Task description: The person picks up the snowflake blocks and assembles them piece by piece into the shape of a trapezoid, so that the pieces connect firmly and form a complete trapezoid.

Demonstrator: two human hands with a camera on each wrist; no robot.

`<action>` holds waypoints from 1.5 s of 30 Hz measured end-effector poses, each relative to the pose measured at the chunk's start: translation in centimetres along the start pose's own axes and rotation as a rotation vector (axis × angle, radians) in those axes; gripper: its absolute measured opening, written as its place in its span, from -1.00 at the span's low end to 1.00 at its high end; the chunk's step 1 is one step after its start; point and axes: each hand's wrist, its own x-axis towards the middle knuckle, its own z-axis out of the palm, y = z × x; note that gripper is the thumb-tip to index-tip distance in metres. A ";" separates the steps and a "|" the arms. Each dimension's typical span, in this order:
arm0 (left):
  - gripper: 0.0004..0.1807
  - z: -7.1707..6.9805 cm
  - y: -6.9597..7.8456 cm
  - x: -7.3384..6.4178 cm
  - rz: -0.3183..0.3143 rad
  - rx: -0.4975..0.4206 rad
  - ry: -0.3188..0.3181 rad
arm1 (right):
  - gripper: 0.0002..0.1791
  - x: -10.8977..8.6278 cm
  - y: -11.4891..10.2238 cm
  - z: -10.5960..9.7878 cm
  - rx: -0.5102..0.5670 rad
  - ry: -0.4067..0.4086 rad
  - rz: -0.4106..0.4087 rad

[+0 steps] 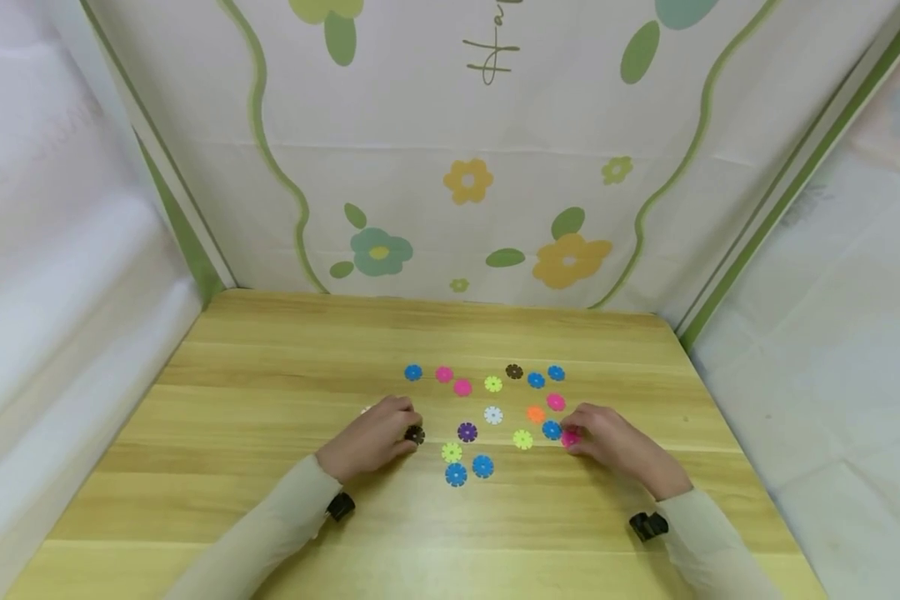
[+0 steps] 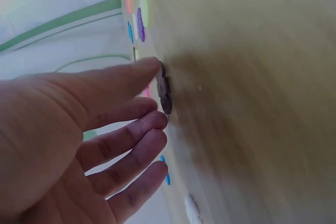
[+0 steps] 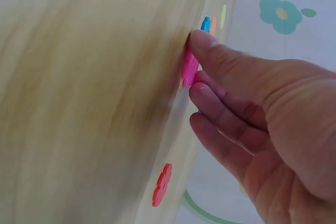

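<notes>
- Head view: we see the left hand [image 1: 375, 435] pinching a dark-brown notched plastic disc [image 1: 416, 435] and the right hand [image 1: 607, 440] gripping a bright-pink notched plastic disc [image 1: 570, 438], both at the pale wooden surface [image 1: 540, 533].
- Left wrist view: we judge that uneven pressure on the thin rim could make it slip.
- Right wrist view: a sideways drag could, we think, knock the blue notched plastic disc [image 3: 206, 24] just beside.

Free passage across near tabletop [image 1: 450, 546], scattered discs [image 1: 493, 414] beyond.

White disc [image 1: 365, 409] mostly hidden behind left hand [image 1: 371, 437].
</notes>
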 end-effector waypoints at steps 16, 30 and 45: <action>-0.86 -0.6 0.3 0.8 -0.137 -0.236 -0.025 | -0.85 1.8 -1.1 -2.7 0.281 -0.057 -0.005; -0.93 -1.5 1.6 1.1 -0.237 -0.822 0.038 | -0.88 4.6 -4.3 -1.3 0.374 0.149 -0.054; -0.81 -0.9 3.2 2.8 -0.358 -1.063 0.107 | -0.92 7.1 -8.7 0.6 0.435 0.370 -0.262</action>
